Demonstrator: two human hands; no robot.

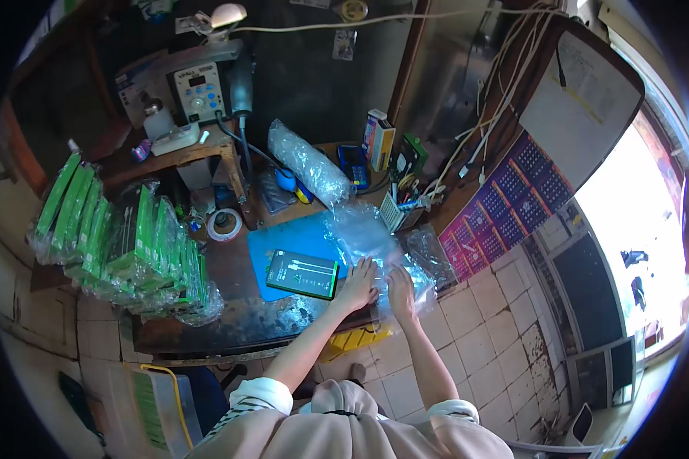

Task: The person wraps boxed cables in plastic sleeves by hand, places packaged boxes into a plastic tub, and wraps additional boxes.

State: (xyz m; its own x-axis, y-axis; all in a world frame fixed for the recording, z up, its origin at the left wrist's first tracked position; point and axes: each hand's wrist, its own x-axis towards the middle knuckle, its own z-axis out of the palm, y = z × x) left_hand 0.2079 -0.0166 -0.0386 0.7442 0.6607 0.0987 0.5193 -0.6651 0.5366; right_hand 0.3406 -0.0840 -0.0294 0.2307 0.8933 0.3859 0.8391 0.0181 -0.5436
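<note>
A sheet of clear bubble wrap [364, 233] stretches over the desk's right part and past its front edge. My left hand [357, 286] lies on the sheet's left side, its fingers stretched out and a little apart. Close to its right, my right hand [400, 294] has its fingers bent together on the plastic and appears to pinch it. Left of my hands, a black and green box [302, 274] with a white cable pictured on it lies flat on a blue mat [272, 246]. My palms and the plastic beneath them are hidden.
Stacks of plastic-wrapped green boxes [130, 245] stand at the desk's left. Behind the mat are a bubble wrap roll [310, 164], a tape roll [224, 225] and a pen basket [398, 210]. A yellow crate [352, 342] sits below the front edge. Cables hang at right.
</note>
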